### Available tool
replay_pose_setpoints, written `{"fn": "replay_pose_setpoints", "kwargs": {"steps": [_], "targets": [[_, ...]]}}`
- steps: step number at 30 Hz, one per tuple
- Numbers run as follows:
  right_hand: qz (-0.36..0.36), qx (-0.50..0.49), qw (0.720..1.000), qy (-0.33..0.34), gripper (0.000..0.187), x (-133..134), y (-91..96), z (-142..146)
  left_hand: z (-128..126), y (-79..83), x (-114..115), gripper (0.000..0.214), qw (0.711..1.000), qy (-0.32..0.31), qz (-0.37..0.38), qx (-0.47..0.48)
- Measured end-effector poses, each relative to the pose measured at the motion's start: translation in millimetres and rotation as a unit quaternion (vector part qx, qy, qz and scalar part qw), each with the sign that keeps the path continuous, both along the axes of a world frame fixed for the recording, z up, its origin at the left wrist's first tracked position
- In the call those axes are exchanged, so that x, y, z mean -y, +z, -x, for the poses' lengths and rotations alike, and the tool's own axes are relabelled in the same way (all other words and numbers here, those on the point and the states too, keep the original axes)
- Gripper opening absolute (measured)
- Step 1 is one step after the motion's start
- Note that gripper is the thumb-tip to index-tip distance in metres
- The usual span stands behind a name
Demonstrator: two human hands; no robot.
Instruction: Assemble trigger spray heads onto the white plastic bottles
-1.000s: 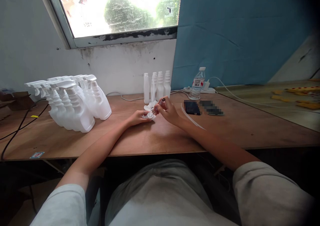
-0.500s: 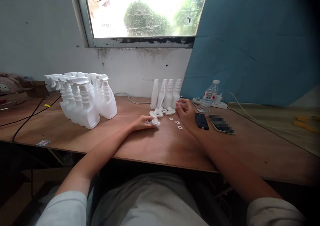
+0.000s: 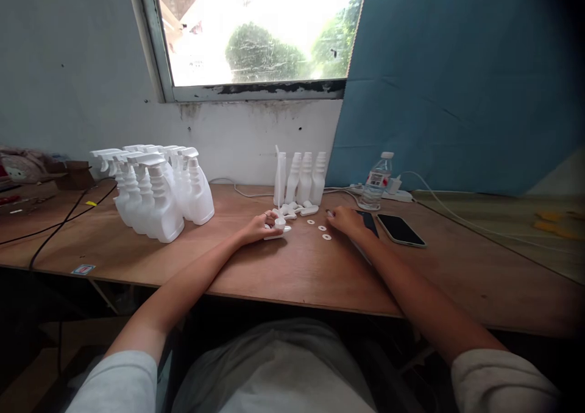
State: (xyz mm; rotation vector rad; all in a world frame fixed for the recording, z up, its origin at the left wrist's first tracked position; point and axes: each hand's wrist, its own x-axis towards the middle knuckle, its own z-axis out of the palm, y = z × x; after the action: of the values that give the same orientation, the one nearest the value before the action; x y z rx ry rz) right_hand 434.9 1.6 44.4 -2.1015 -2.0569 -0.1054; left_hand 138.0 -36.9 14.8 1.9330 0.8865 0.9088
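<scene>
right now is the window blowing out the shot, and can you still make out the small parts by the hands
Head view: the window is overexposed to white; corners darken; table edge bows from lens distortion. The washers near the right hand read clearly; the white part under the left hand is small and soft.

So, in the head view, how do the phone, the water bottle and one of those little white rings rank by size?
1. Phone and water bottle: look alike, and the phone lies nearer, so unsure.
2. White ring: clearly smallest.
</scene>
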Motion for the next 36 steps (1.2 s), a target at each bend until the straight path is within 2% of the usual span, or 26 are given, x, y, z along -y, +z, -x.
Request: {"fn": "replay_pose_setpoints", "kwargs": {"steps": [5, 7, 10, 13, 16, 19, 21, 24, 26, 30, 34, 36], "targets": [[0.009, -0.013, 1.0, -0.009, 0.031, 3, 3.4, -1, 0, 1.9, -1, 0.059, 1.0, 0.025, -0.014, 0.004], [-0.018, -0.042, 0.999, 0.003, 0.029, 3, 6.4, 2, 0, 2.6, 0, 0.061, 0.999, 0.044, -0.022, 0.0], [-0.08, -0.115, 0.988, 0.066, 0.021, -3, 15.6, 16, -1, 2.7, 2, 0.061, 0.998, 0.046, -0.031, 0.002], [-0.111, -0.164, 0.972, 0.13, 0.017, -21, 33.3, 46, -2, 1.9, 4, 0.059, 0.998, 0.051, -0.043, 0.008], [-0.128, -0.217, 0.955, 0.156, 0.032, -49, 58.0, 88, -3, 1.9, 4, 0.058, 0.994, 0.084, -0.06, 0.019], [-0.128, -0.271, 0.942, 0.149, 0.052, -75, 80.1, 132, -1, 4.3, 2, 0.055, 0.987, 0.129, -0.085, 0.042], [-0.102, -0.314, 0.938, 0.106, 0.067, -87, 87.6, 156, 1, 6.3, 0, 0.052, 0.981, 0.15, -0.101, 0.067], [-0.109, -0.289, 0.951, 0.028, 0.075, -93, 86.4, 181, 6, 7.6, -6, 0.048, 0.971, 0.183, -0.124, 0.097], [-0.133, -0.265, 0.955, 0.009, 0.067, -92, 82.1, 189, 9, 6.8, -10, 0.047, 0.961, 0.212, -0.136, 0.111], [-0.172, -0.259, 0.95, 0.033, 0.042, -76, 81.6, 187, 13, 5.9, -13, 0.043, 0.945, 0.253, -0.149, 0.144], [-0.233, -0.322, 0.911, 0.11, 0.041, -40, 87.4, 163, 11, 15.6, -9, 0.039, 0.916, 0.294, -0.172, 0.212], [-0.21, -0.373, 0.889, 0.163, 0.038, -13, 84.9, 145, 8, 24.4, -5, 0.037, 0.891, 0.315, -0.189, 0.268]]}}
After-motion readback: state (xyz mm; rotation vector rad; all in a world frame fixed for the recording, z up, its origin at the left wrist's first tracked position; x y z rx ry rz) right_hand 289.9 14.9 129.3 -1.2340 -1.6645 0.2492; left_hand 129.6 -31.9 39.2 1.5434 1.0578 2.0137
